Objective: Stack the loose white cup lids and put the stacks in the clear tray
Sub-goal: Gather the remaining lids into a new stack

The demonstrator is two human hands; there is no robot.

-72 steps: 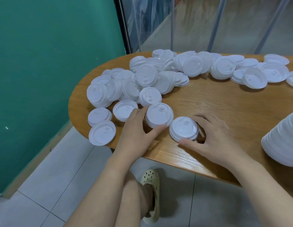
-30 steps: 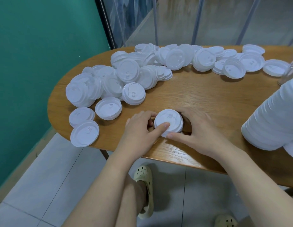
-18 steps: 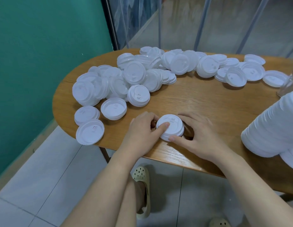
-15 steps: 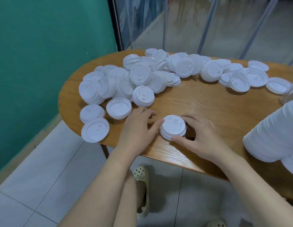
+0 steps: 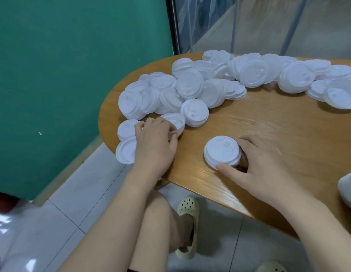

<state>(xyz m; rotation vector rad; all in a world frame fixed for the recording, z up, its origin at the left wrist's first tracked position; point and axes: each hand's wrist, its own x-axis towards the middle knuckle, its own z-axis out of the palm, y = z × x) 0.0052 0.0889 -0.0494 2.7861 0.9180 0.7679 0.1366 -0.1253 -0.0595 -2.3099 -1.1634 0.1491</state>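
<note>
Many loose white cup lids point(image 5: 190, 87) lie heaped across the far and left part of the oval wooden table point(image 5: 269, 126). A short stack of lids point(image 5: 221, 151) stands near the front edge. My right hand point(image 5: 257, 165) grips this stack, with the thumb at its near rim and the fingers curled behind it. My left hand point(image 5: 155, 142) has reached left and curls its fingers over an upturned lid point(image 5: 176, 119) at the table's left end. Two more lids point(image 5: 125, 150) lie beside that hand. No clear tray is in view.
The end of a long stack of lids point(image 5: 349, 191) shows at the right edge. A green wall point(image 5: 72, 75) stands close on the left, a glass partition behind the table. My knee and a cream sandal point(image 5: 188, 211) are under the table's front edge.
My left hand has let go of the short stack and moved left to the upturned lid. My right hand still holds the stack in place. The camera has turned left.
</note>
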